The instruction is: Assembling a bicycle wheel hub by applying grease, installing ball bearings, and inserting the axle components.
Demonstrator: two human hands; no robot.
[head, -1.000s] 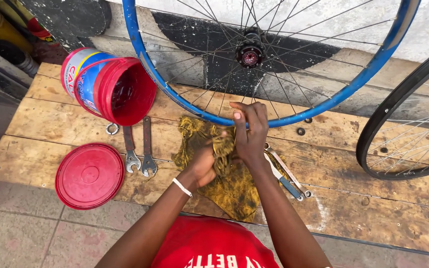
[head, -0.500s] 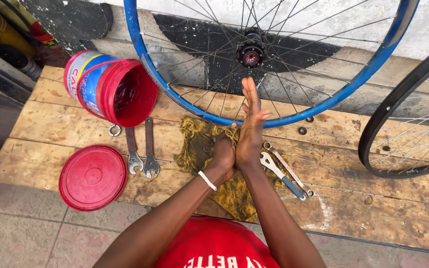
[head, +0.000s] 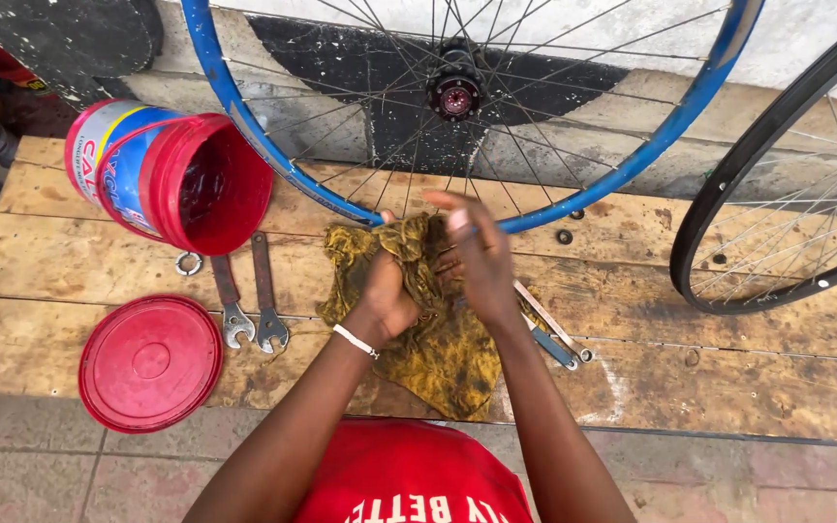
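Now both hands on the rag (head: 443,353) at centre | left hand (head: 387,298) fisted, gripping rag | right hand (head: 477,260) fingers loosely open, pressed against rag | blue wheel (head: 632,160) at 12 | bucket (head: 171,174) at 10 | lid (head: 150,362) at 8 | wrenches (head: 249,305) at 9

The blue-rimmed spoked bicycle wheel (head: 457,92) is cropped by the top edge, the black-tyred wheel (head: 777,194) by the right edge. The motion-blurred right hand (head: 477,257) covers part of the stained yellow rag (head: 438,349) and long-handled metal tools (head: 554,334).
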